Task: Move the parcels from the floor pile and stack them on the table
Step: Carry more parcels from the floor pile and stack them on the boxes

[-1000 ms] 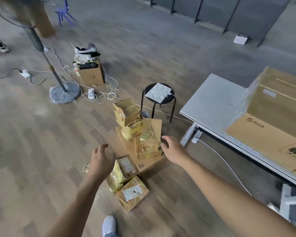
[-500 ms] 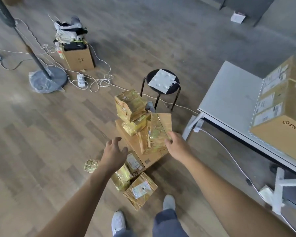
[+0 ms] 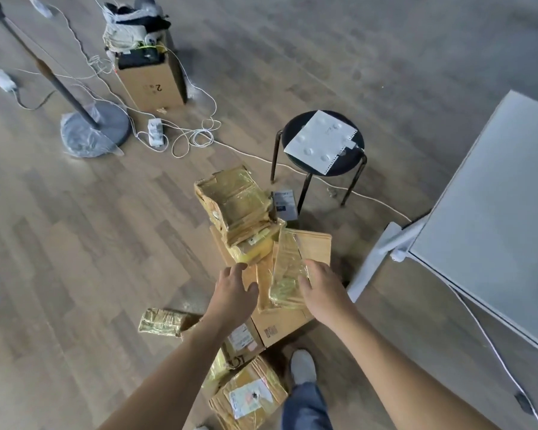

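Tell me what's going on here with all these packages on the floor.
A person is leaning over a pile of tape-wrapped brown cardboard parcels on the wooden floor. Their right hand grips a flat, shiny yellow-taped parcel propped up in the pile, while the left hand hovers open just beside it, holding nothing. The grey table stands to the right.

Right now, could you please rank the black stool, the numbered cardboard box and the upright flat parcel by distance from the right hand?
1. The upright flat parcel, gripped by the right hand.
2. The black stool, straight ahead.
3. The numbered cardboard box, far ahead-left.
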`<state>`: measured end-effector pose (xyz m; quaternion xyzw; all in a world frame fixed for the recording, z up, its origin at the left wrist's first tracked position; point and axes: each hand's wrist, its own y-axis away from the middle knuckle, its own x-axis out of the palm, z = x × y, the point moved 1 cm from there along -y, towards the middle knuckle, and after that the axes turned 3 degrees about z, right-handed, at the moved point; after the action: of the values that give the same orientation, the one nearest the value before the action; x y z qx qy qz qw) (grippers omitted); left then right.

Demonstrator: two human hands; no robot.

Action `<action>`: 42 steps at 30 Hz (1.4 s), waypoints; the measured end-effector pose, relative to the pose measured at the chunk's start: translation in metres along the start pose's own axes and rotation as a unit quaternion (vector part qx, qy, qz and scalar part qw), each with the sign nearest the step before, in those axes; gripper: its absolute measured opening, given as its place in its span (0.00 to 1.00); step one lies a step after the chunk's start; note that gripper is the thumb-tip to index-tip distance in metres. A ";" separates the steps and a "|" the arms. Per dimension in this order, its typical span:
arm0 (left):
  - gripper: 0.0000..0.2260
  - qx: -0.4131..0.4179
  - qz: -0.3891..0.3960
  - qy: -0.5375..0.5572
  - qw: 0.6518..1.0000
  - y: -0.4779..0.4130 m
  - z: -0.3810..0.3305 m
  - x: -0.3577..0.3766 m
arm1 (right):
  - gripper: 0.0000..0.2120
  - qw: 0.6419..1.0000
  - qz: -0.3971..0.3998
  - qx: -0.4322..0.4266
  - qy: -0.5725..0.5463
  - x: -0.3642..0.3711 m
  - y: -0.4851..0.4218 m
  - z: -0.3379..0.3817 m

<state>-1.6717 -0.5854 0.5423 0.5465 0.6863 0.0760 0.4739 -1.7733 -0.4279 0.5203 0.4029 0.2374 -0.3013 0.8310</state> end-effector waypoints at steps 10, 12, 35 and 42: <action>0.25 -0.137 -0.205 0.121 0.962 -0.198 0.015 -0.033 | 0.23 0.994 -0.014 -0.111 -0.005 0.014 -0.182 0.018; 0.21 -0.165 -0.192 0.115 0.960 -0.222 0.034 -0.031 | 0.25 0.993 -0.007 -0.117 -0.006 0.023 -0.204 0.020; 0.12 0.031 -0.214 0.432 0.876 0.084 -0.085 -0.100 | 0.30 0.968 -0.012 -0.175 -0.180 -0.137 0.032 0.138; 0.18 0.234 -0.133 0.396 0.878 0.225 -0.140 -0.072 | 0.15 0.911 -0.148 -0.051 -0.381 -0.206 0.170 0.111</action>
<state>-1.6251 -0.4993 0.7984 0.4692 0.8806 0.0599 0.0263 -1.7839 -0.3710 0.8036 0.1752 -0.0255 -0.5392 0.8233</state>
